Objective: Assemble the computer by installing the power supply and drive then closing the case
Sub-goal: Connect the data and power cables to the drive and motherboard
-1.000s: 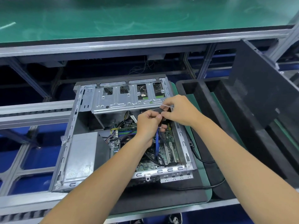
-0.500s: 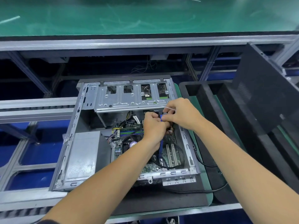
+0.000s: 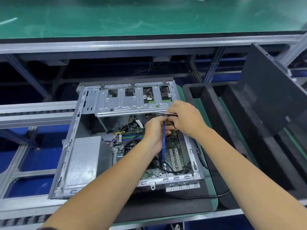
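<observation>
The open computer case [image 3: 78, 130] lay flat on its side on a dark mat [image 3: 166, 208], its long axis running away from the viewer, the drive-bay end pointing toward the far green bench [image 3: 149, 17] and the slotted rear edge nearest the camera. To the right, a black side panel [image 3: 269, 103] stood propped at a tilt over a black foam tray [image 3: 207, 97], well apart from the case. Inside, the grey power supply [image 3: 83, 160] sat in the near-left corner, its long side parallel to the case's left wall. The metal drive cage [image 3: 126, 103] spanned the far end crosswise, a drive showing through its right-hand cutouts. The motherboard [image 3: 174, 156] filled the right half of the floor.

Both hands were in there, close together just under the cage's right end. The left hand [image 3: 154, 131] had its fingers curled round a blue cable [image 3: 163, 146], which dropped almost straight toward the camera and down to the board. The right hand [image 3: 184, 117] was closed too, pinching a thin pale strip [image 3: 163, 112] that jutted leftward along the cage's lower edge — possibly a cable tie, though it was too small to be sure. A black cord [image 3: 209, 168] trailed off the case's right side across the mat.
</observation>
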A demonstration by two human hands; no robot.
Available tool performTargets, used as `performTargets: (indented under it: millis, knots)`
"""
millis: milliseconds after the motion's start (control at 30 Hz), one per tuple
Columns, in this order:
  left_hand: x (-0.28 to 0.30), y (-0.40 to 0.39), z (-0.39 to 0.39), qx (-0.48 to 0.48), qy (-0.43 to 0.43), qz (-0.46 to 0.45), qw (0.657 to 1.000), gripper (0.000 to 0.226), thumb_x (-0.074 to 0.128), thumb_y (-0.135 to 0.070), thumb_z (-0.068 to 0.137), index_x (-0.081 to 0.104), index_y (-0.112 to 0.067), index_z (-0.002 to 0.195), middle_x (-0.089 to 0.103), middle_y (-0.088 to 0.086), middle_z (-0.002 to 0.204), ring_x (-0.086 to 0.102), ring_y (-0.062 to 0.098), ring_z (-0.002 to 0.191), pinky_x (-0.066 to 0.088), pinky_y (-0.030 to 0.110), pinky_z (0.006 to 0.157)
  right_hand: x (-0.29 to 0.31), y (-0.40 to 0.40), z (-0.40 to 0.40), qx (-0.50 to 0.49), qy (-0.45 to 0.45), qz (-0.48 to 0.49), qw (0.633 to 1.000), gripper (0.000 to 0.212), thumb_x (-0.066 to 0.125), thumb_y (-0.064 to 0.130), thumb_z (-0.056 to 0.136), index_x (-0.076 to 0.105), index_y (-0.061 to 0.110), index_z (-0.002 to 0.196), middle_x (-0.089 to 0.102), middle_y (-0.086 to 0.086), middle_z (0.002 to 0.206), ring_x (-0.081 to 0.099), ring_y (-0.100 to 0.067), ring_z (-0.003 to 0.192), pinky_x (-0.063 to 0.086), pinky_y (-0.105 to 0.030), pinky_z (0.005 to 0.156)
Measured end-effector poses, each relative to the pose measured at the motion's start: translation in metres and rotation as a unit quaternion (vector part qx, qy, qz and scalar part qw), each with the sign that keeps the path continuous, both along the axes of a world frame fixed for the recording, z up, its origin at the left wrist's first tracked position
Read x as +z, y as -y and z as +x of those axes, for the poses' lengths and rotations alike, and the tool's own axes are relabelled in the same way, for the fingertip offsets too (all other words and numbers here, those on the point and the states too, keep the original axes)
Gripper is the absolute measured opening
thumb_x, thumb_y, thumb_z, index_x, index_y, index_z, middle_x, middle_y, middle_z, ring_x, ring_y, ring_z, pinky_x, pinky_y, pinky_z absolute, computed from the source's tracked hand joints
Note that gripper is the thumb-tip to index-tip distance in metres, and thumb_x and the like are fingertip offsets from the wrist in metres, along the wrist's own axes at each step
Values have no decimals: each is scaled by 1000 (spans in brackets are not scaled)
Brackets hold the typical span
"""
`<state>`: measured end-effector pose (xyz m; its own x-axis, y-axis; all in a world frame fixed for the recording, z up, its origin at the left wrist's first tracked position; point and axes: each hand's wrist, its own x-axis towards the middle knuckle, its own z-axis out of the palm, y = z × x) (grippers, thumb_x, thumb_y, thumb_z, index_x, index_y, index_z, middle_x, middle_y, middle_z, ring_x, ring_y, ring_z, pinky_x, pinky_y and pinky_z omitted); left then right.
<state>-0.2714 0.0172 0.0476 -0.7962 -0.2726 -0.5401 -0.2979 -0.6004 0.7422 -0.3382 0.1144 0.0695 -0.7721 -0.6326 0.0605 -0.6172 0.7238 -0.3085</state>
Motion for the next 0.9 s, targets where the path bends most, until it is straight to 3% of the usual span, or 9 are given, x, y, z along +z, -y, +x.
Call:
performTargets:
  millis: [133,267,367,500,533,633,700,800,900]
  knots:
    - [-4,-2,0,2,4,-32,999,12,53,-7,96,57,0,105,64,7,80,64,10,55,48,18,47,-2,-2,2,-13,17,-14,1000,14,63,24,92,74,16,95,55,4,107,55,-21,92,46,-35,76]
    - [-6,-4,-3,17,16,-34,999,4,52,-5,97,54,-3,100,61,6,80,61,6,52,51,18,51,-5,-2,4,-59,-3,-31,998,16,63,23,92,73,12,87,59,1,104,56,-23,90,43,-32,69]
    - [-5,-6,-4,33,20,-14,999,16,52,-3,97,52,0,113,59,8,84,59,7,52,54,19,52,-8,-2,7,-84,-11,-51,995,20,64,24,91,70,8,81,58,1,99,56,-23,86,41,-32,65]
    - [-2,-6,-3,47,22,17,999,3,55,-1,94,55,-4,94,62,10,83,62,15,64,59,24,61,-13,-2,10,-132,1,-95,987,23,69,24,89,63,9,73,46,5,95,51,-21,74,35,-29,61]
    - [-3,-6,-4,52,20,22,998,9,55,0,93,54,-7,89,63,10,82,62,16,65,59,26,63,-14,-1,10,-140,5,-98,985,24,70,25,89,62,9,72,43,6,93,50,-21,73,33,-28,60]
    - [-4,-7,-4,54,9,26,998,6,57,0,92,57,-5,94,65,12,84,63,19,70,59,28,68,-14,-1,10,-145,14,-96,985,24,71,27,88,62,10,73,42,5,92,51,-22,75,34,-29,60]
    - [-5,-7,-4,50,6,13,999,9,56,-1,91,62,0,99,67,13,83,63,18,69,60,26,66,-15,-1,9,-145,18,-95,985,25,71,26,88,61,10,72,44,5,92,52,-23,76,35,-30,60]
    - [-7,-9,-3,48,0,-10,999,10,55,1,89,65,0,87,67,10,73,64,15,63,58,24,64,-16,-1,11,-153,25,-100,983,19,71,23,88,61,12,76,45,6,92,53,-22,76,34,-29,61]
    - [-6,-10,-2,45,-14,-28,999,17,55,2,90,61,-4,75,66,8,70,62,15,64,56,27,70,-15,0,12,-151,20,-94,984,18,70,25,89,64,12,78,41,7,92,49,-21,74,32,-28,62]
